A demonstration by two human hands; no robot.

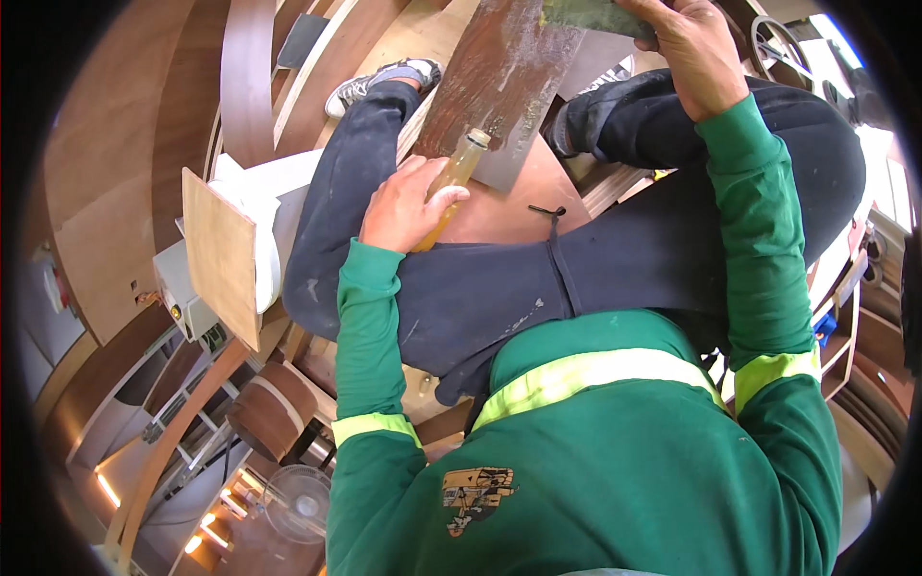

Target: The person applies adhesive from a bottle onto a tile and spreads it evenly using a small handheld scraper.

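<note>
My left hand (pixel 408 202) grips a slim translucent container (pixel 451 182) of amber substance, angled with its open end toward a brown board (pixel 480 67) streaked with pale residue. At the top of the view, my right hand (pixel 701 53) holds a flat, greenish, smeared piece (pixel 595 16) over that board's upper end; its far end is cut off. The board lies between my bent legs, partly over a pinkish panel (pixel 514 202).
I sit among curved wooden pieces (pixel 245 77). At left stand a square plywood piece (pixel 219 259) by a white object (pixel 269 230), a wooden cylinder (pixel 269 413) and a fan (pixel 298 504). More curved boards (pixel 874 394) are stacked at right.
</note>
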